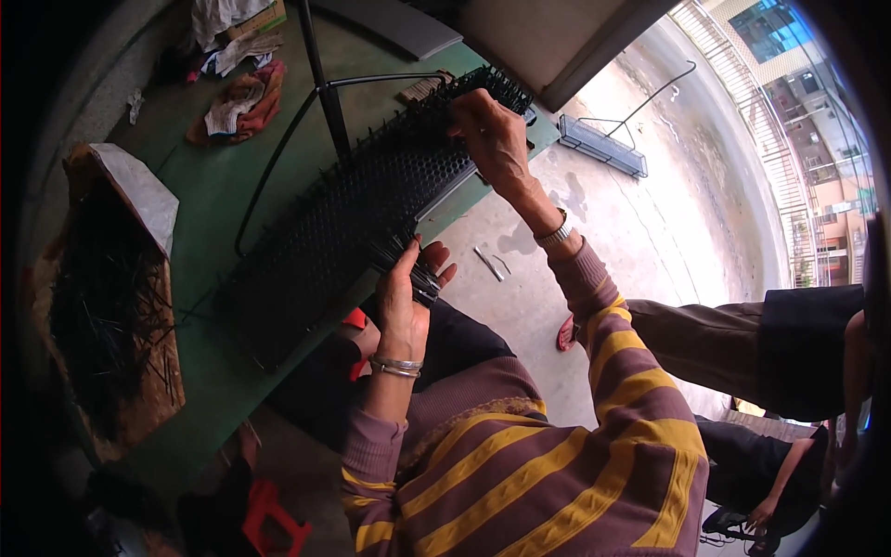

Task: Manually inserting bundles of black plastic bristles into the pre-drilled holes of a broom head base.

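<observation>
A long black panel with a honeycomb mesh of holes [343,223] lies slantwise on the green table [209,200]. Many thin black strips stick up in a dense fringe [408,125] along its far side and far right end. At that end my right hand [501,139] is closed in a pinch over the fringe; whatever the fingertips grip is hidden. My left hand [406,311], palm up by the panel's near edge, holds a bundle of thin black strips [422,281] under its thumb. To the left, an opened cardboard box [162,371] contains a heap of similar strips [97,288].
A black metal rod frame [325,88] rises behind the panel. Work gloves [246,102] lie at the table's far left. Outside on the floor are a similar long panel with a rod [603,147] and small metal pieces [489,264]. People [701,343] are at the right.
</observation>
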The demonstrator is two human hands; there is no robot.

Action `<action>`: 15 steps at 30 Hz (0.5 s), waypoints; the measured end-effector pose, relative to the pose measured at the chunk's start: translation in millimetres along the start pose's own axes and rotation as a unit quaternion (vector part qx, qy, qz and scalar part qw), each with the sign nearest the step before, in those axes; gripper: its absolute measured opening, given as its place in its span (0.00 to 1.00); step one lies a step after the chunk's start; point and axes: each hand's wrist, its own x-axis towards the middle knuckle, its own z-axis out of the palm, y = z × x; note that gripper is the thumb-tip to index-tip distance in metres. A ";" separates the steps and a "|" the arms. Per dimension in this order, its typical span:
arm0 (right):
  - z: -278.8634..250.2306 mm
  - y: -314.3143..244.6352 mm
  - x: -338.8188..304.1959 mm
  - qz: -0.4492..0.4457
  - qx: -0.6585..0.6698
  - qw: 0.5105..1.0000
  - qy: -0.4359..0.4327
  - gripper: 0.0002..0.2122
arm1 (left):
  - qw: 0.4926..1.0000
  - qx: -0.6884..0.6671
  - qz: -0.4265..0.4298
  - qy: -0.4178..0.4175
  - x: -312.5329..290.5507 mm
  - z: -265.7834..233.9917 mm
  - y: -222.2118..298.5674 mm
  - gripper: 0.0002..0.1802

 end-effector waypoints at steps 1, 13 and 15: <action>-0.4 -0.9 1.3 -0.003 -0.004 1.000 -0.005 0.03 | 1.000 0.000 0.000 0.000 -0.4 0.7 0.4 0.11; 3.6 3.3 -1.1 -0.019 -0.062 0.997 -0.049 0.03 | 1.000 -0.003 -0.005 0.020 -4.6 6.6 1.4 0.08; 5.1 6.0 -0.6 -0.044 -0.084 0.993 -0.068 0.03 | 0.999 0.008 0.003 0.040 -6.0 7.0 0.8 0.07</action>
